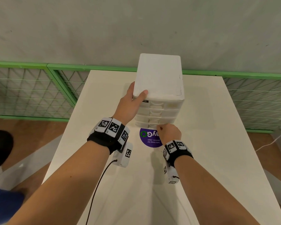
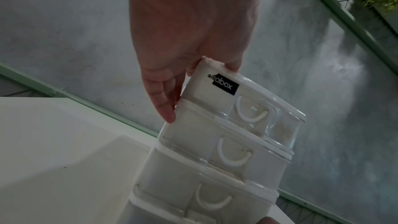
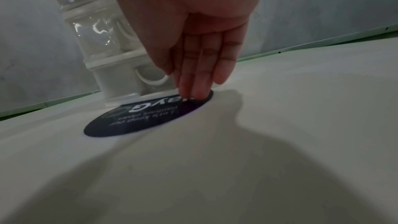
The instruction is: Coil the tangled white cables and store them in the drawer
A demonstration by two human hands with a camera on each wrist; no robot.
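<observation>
A white drawer unit point(image 1: 159, 75) with several clear-fronted drawers stands on the white table point(image 1: 209, 127), all drawers pushed in. My left hand point(image 1: 136, 96) grips its top left front corner, thumb on the lid and fingers down the side; the left wrist view shows this same hand point(image 2: 183, 67) on the unit point(image 2: 215, 129). My right hand point(image 1: 167, 132) is low in front of the bottom drawer. Its fingers point(image 3: 198, 77) point straight down beside the curved handle point(image 3: 150, 82), tips at the purple sticker point(image 3: 140, 118). I see no cable in either hand or on the table.
The round purple sticker point(image 1: 148, 138) lies on the table just in front of the unit. A green wire-mesh fence point(image 1: 31, 88) runs behind the table. A thin white cord point(image 1: 269, 143) trails on the floor at the right. A black shoe point(image 1: 0, 146) is at the left.
</observation>
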